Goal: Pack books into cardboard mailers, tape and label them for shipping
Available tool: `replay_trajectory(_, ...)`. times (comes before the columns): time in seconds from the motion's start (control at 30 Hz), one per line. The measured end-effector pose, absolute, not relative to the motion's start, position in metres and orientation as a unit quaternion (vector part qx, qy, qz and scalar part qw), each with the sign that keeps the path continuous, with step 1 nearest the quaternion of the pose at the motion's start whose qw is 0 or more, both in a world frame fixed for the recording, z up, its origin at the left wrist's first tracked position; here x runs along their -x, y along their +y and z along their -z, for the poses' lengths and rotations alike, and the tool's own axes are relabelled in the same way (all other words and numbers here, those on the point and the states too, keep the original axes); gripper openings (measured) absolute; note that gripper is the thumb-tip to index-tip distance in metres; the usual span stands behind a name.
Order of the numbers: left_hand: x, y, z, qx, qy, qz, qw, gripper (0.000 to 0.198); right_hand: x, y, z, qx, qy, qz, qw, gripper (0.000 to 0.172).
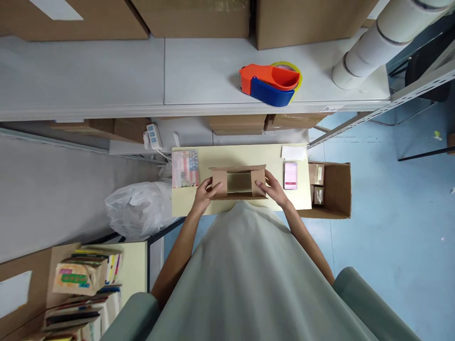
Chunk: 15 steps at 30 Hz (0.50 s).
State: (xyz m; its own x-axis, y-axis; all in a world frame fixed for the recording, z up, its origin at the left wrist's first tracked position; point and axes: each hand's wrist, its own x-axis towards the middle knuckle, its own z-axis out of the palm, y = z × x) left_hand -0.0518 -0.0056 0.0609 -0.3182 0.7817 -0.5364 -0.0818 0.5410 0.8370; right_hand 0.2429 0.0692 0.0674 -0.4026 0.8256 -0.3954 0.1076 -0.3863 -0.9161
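A small cardboard box (221, 183) with its flaps spread lies at the front of the pale yellow table (245, 154). Through its open middle a pale yellowish surface shows. My left hand (206, 193) grips the box's left end, thumb on the left flap. At the opposite end my right hand (273, 188) holds it the same way, its thumb over the right flap. Left of the box is a booklet with a flag print (185, 169). To the right a phone with a lit pink screen (290, 175) lies below a white paper (293, 152).
An orange and blue tape dispenser (270, 84) sits on the white shelf (117, 78) above the table. On the right, an open carton (336, 189) holds small packages. A clear plastic bag (140, 208) and books (83, 274) are at left. A power strip (154, 137) hangs behind.
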Motion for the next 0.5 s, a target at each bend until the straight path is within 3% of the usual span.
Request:
replay_trajectory(0.23,0.054,-0.002,-0.047,-0.268,0.684,-0.405,0.545,0.083,-0.235,0.063,-0.051,0.511,-0.476,-0.66,0.277,0.097)
replay_trajectory(0.4,0.083,-0.011,-0.064,-0.303,0.683,-0.396,0.533,0.091,-0.248,0.063,-0.066,0.549,-0.487,-0.623,0.271,0.099)
replay_trajectory(0.5,0.104,-0.017,-0.084,-0.385,0.646,-0.379,0.538,0.109,-0.258,0.063,-0.088,0.535,-0.538,-0.593,0.271,0.092)
